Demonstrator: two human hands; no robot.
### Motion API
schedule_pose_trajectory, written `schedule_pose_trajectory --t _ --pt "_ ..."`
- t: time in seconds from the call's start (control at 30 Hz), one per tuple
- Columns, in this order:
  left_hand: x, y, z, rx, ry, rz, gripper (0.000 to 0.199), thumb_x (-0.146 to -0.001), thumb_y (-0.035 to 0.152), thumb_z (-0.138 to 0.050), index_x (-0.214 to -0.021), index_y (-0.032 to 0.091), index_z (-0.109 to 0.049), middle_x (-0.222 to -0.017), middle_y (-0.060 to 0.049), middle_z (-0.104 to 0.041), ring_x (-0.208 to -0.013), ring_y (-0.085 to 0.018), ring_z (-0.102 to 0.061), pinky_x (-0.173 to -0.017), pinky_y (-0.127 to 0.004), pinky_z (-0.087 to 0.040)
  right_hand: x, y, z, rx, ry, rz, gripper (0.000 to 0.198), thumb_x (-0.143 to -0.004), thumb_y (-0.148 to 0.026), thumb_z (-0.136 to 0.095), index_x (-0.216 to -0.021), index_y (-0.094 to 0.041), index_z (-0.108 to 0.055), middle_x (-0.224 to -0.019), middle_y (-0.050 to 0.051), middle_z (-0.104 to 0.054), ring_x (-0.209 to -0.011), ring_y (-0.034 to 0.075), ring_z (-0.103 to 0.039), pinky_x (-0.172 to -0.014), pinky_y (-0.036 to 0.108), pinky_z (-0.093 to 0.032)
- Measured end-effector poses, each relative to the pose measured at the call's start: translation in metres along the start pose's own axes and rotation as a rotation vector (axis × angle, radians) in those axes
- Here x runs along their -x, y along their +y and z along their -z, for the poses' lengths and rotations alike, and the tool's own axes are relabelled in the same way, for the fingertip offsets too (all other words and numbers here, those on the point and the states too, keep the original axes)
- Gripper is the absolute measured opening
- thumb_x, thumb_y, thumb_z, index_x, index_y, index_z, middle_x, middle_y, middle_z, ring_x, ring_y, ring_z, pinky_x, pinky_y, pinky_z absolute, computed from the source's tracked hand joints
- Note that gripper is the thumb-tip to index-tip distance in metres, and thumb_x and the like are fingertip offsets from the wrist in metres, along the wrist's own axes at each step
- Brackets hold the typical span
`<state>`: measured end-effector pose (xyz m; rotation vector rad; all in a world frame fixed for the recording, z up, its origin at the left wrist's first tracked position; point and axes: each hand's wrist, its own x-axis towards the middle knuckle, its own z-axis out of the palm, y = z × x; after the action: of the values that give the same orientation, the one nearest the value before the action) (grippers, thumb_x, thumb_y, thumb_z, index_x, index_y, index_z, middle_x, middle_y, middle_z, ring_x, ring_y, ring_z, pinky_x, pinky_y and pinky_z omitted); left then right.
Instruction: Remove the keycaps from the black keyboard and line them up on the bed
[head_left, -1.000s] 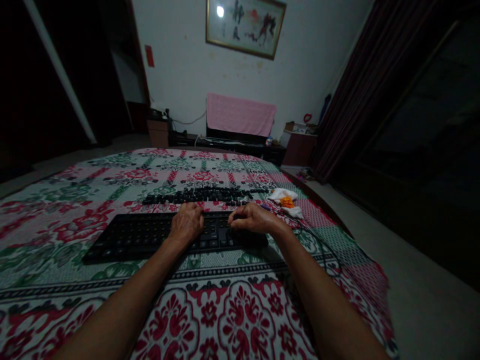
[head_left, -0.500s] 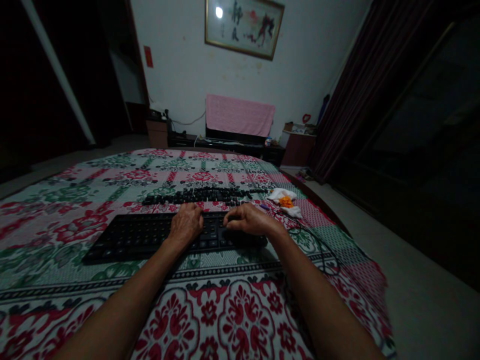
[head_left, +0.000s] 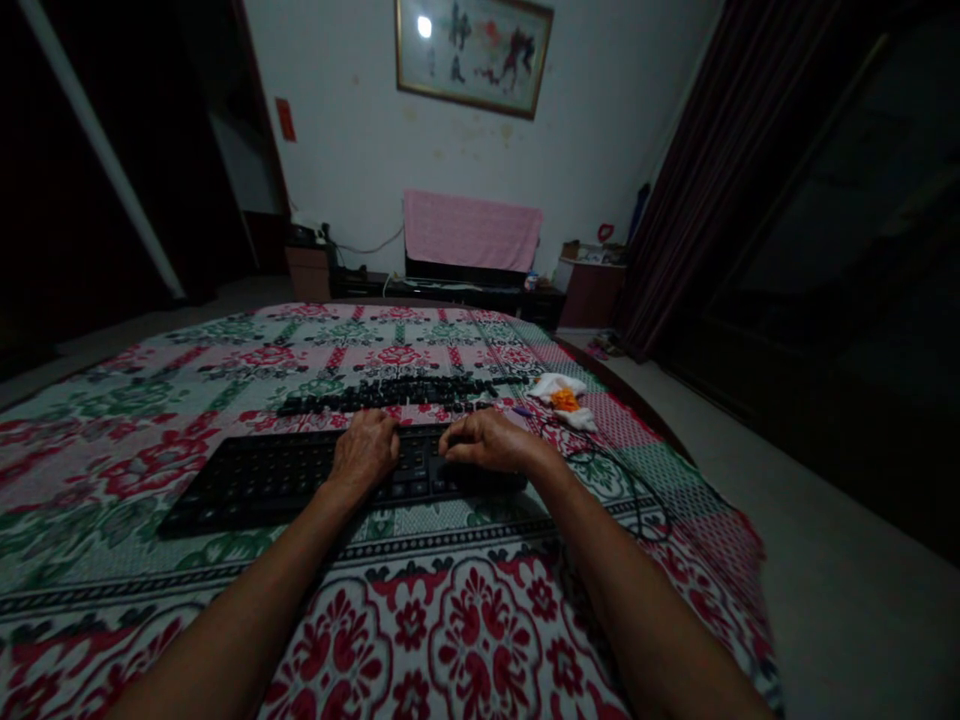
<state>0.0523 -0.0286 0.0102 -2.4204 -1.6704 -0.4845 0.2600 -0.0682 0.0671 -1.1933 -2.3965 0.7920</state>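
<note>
A black keyboard [head_left: 262,478] lies on the patterned cloth, with many of its key positions bare of caps. My left hand [head_left: 366,450] rests on its middle, fingers curled down towards the far edge and gripping there. Over the right part of the keyboard is my right hand [head_left: 487,440], its thumb and fingertips brought together in a pinch. Whatever is between those fingertips is too small and dark to make out. Just beyond the keyboard, loose black keycaps [head_left: 420,389] are spread in uneven rows.
Right of the keycaps lie a crumpled white cloth [head_left: 581,415] with an orange piece [head_left: 564,401] and a purple pen-like item [head_left: 523,411]. A black cable [head_left: 637,490] loops on the right. The patterned tablecloth [head_left: 480,640] covers the table; a pink towel [head_left: 472,230] hangs beyond.
The whole view has shifted slightly. Both hands keep nearly the same places on the keyboard, and the right fingertips have moved only a little.
</note>
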Motion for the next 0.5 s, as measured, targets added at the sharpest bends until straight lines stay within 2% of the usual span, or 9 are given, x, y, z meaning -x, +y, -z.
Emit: schedule_pose_trajectory --t 0.3,0.43,0.5 --pt "0.000 -0.001 -0.002 -0.016 0.024 -0.019 0.029 -0.082 0.024 -0.038 -0.095 0.019 -0.064 -0.097 -0.010 -0.060 -0.094 -0.023 -0.050 -0.080 -0.032 -0.043 0.002 0.012 -0.003 -0.232 0.022 -0.037 0.023 -0.074 -0.026 -0.054 -0.089 -0.011 -0.065 -0.068 -0.003 -0.056 -0.060 0.008 -0.044 -0.056 0.018 -0.032" --pt "-0.002 -0.003 0.000 0.018 0.014 -0.025 0.031 -0.083 0.026 -0.038 -0.097 0.019 -0.064 -0.098 -0.010 -0.060 -0.095 -0.023 -0.051 -0.083 -0.033 -0.042 0.001 0.005 0.000 -0.158 -0.023 -0.029 0.022 -0.075 -0.023 -0.052 -0.089 -0.012 -0.065 -0.065 -0.004 -0.053 -0.057 0.007 -0.041 -0.054 0.017 -0.031" --pt "-0.003 -0.003 0.003 0.092 -0.039 -0.092 0.035 -0.084 0.035 -0.038 -0.101 0.019 -0.063 -0.101 -0.009 -0.061 -0.097 -0.023 -0.052 -0.087 -0.035 -0.041 0.001 0.000 0.002 -0.118 -0.036 -0.014 0.021 -0.075 -0.021 -0.051 -0.088 -0.012 -0.065 -0.065 -0.003 -0.053 -0.057 0.007 -0.041 -0.055 0.017 -0.032"
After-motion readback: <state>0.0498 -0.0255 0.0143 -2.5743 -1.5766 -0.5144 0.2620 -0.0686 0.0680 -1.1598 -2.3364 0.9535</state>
